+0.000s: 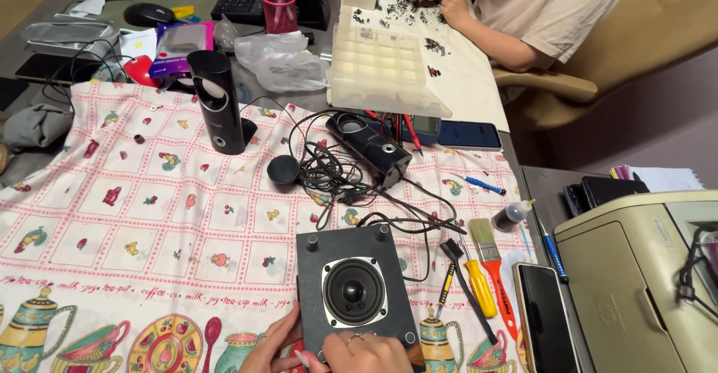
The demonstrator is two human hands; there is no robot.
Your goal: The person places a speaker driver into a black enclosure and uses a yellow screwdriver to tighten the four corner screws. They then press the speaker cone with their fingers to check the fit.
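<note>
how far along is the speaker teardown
Done, by the look of it: the black panel with its speaker cone lies flat on the cloth, wires trailing to the small speaker on its side. In hand: the left hand and right hand hold the panel's near edge. Left: the cone sits mounted in the panel, and the upright speaker looks whole.

Count: two black desk speakers [218, 102] [370, 145], one square speaker panel [353, 291], two phones [544, 315] [469, 135], one paintbrush [492, 268], one printer [643, 283].
</note>
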